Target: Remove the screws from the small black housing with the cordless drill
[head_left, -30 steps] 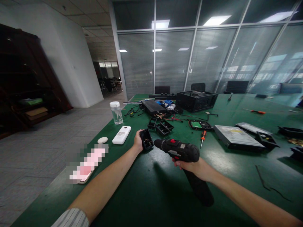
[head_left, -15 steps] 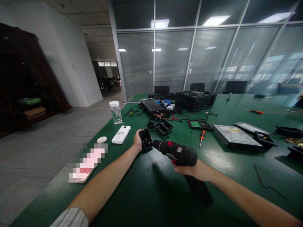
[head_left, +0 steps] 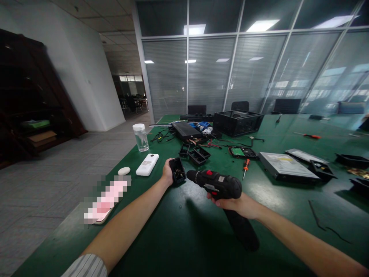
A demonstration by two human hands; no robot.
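My left hand point(head_left: 167, 171) is closed around the left side of a small black box point(head_left: 178, 170), tilted so that its open top faces me. Small brass-coloured pieces, perhaps screws, lie inside it. In my right hand point(head_left: 235, 204) is a black cordless drill point(head_left: 219, 184) with red switches, gripped by its handle. The drill's chuck points left at the box and sits close to its right edge. Whether a bit touches the box I cannot tell. More small black boxes point(head_left: 198, 155) rest just beyond on the green table point(head_left: 173, 238).
An orange screwdriver point(head_left: 246, 167), an optical drive point(head_left: 286, 165) and a green circuit board point(head_left: 238, 151) lie to the right. A black computer case point(head_left: 238, 123) stands at the back. On the left are a white power bank point(head_left: 147, 164), a water bottle point(head_left: 141, 137) and a pixelated pink phone point(head_left: 108, 200).
The drill has rolled slightly in my right hand and its body has shifted a little up and right. The black box in my left hand has barely moved.
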